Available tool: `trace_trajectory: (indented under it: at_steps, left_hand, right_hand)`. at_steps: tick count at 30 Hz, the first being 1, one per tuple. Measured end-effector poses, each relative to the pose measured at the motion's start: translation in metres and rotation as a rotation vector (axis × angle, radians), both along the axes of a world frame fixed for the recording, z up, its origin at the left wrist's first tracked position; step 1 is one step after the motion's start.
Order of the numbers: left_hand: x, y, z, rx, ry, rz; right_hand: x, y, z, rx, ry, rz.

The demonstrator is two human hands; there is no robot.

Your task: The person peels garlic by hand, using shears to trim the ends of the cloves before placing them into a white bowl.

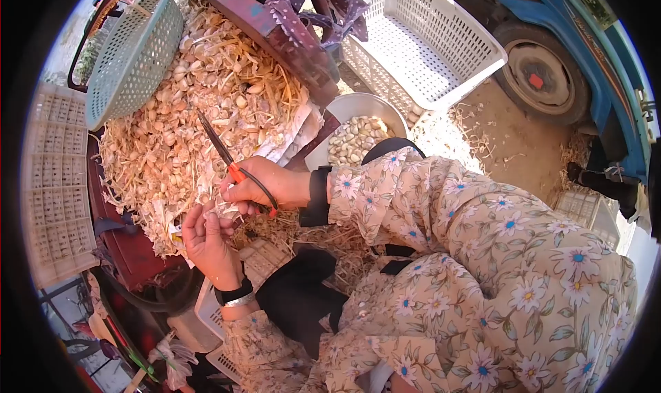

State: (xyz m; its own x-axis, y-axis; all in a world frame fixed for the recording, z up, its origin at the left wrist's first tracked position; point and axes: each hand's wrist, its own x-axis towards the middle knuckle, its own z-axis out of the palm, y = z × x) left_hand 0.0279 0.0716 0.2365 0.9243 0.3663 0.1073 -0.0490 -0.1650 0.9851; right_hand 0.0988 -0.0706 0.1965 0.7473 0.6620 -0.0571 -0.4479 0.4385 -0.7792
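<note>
Cream-coloured garlic heap (180, 111) lay upper left. Orange-handled scissors (237, 173), left of centre, were grasped by the right hand (274, 184). Left hand (212, 247), just below, pinched a papery garlic piece (222, 210): seemingly light, easily torn, best held at its firm part.

Blue veh. (597, 56) upper R, wheel (540, 73) w/ red hub ctr. on bare ground (513, 118).
White perf. basket (385, 66) just L of wheel; purple dotted cloth (292, 18) draped over maroon metal frame (267, 32); pale-green basket (138, 56) tilted, upper L; beige grid-walled crate (58, 186), far L edge; whitish plastic bag (172, 358), lower L, contents unclear.
</note>
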Motion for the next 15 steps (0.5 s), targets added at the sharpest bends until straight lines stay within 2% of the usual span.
trace_trajectory:
  at_steps: [3,6,8,9,10,12,13,15]
  left_hand:
    - [-0.014,0.009,0.014,-0.187,-0.03,0.095]
    - [-0.031,0.012,0.013,-0.375,0.068,0.073]
    - [-0.037,0.008,0.012,-0.368,0.162,-0.045]
    - [-0.039,0.006,0.012,-0.387,0.205,-0.12]
    - [-0.04,0.003,0.01,-0.405,0.25,-0.195]
    - [-0.04,-0.003,0.005,-0.423,0.335,-0.168]
    - [-0.04,-0.005,0.002,-0.426,0.371,-0.158]
    - [-0.041,-0.005,-0.007,-0.381,0.466,-0.191]
  right_hand:
    - [0.001,0.0,-0.004,0.007,-0.054,-0.005]
    - [0.0,-0.004,0.0,-0.062,-0.129,0.034]
    - [-0.003,0.0,-0.006,-0.067,-0.222,0.029]
    - [-0.005,0.002,-0.008,-0.106,-0.312,-0.011]
    - [-0.006,0.0,-0.008,-0.141,-0.516,-0.061]
    - [-0.008,-0.005,-0.005,-0.209,-0.925,-0.167]
    - [-0.013,-0.003,-0.005,-0.3,-0.872,-0.098]
    - [-0.018,-0.003,-0.011,-0.326,-1.078,-0.071]
